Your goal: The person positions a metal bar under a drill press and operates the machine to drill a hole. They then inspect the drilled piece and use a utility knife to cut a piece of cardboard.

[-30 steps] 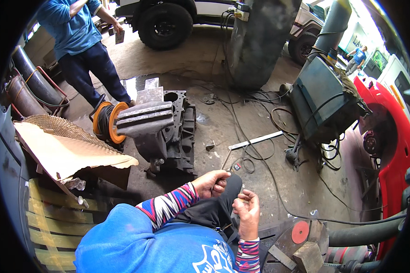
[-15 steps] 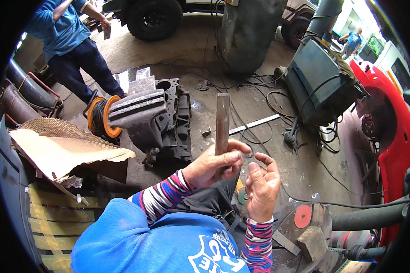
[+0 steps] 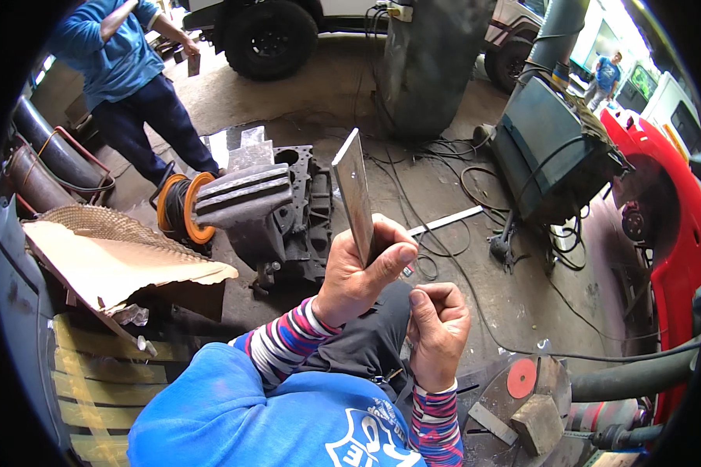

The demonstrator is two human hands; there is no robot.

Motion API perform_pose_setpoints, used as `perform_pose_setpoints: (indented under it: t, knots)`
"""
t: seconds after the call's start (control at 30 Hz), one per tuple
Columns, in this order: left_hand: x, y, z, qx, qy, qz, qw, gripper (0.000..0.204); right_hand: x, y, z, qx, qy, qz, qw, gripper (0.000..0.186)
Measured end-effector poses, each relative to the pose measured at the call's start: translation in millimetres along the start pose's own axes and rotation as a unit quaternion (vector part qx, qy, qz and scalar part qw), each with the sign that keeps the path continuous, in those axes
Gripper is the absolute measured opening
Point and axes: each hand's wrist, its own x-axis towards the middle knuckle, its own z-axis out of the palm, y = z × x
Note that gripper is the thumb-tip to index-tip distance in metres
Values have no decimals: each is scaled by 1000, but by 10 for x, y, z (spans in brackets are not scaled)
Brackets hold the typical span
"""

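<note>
1. A flat metal strip [image 3: 355, 194] stands up from the person's left hand [image 3: 364, 268], leaning slightly left at its top; its lower end is hidden behind the fingers.
2. The left grip is closed around that lower part, thumb across the front.
3. The right hand [image 3: 439, 327] is near it but apart, fingers curled and thumb against the forefinger. Whether this grip pinches anything small cannot be told.
4. Past the left hand, a white strip [image 3: 448, 220] lies on the floor, its near end covered by that hand.
5. Beyond the strip's left side, a heavy grey metal piece [image 3: 245, 214] hides part of an engine block [image 3: 315, 210]. An orange reel [image 3: 202, 208] is partly behind the same piece.
6. At lower right, a red disc [image 3: 522, 378] and a wooden block [image 3: 537, 424] rest on a dark round plate, cut off by the dark rim of the view.
7. At upper left, a co-worker [image 3: 121, 62] holds a dark flat thing, too small to identify; the head is out of view.
</note>
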Motion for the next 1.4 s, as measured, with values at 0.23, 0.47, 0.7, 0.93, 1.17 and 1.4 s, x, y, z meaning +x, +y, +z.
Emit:
perform_pose_setpoints:
  t: [0.23,0.47,0.7,0.93,1.17,1.4]
  knots:
    - [16,12,-90,33,11,64,997,16,-36,37,81,-35,9,-6,999,22]
    - [-141,-130,-149,215,21,96,972,18,-117,283,27,13,47,-11,999,48]
    - [-244,-318,-85,174,-146,1,974,64,-209,448,-183,16,38,-75,996,57]
    - [-441,-452,-2,17,-252,-129,959,74,-372,583,-344,34,7,-119,992,76]
    - [-463,-449,36,-40,-229,-161,959,68,-346,669,-385,-59,-17,-148,987,76]
    - [-460,-448,-86,-44,-108,-221,968,64,-563,-11,58,-153,69,-333,928,39]
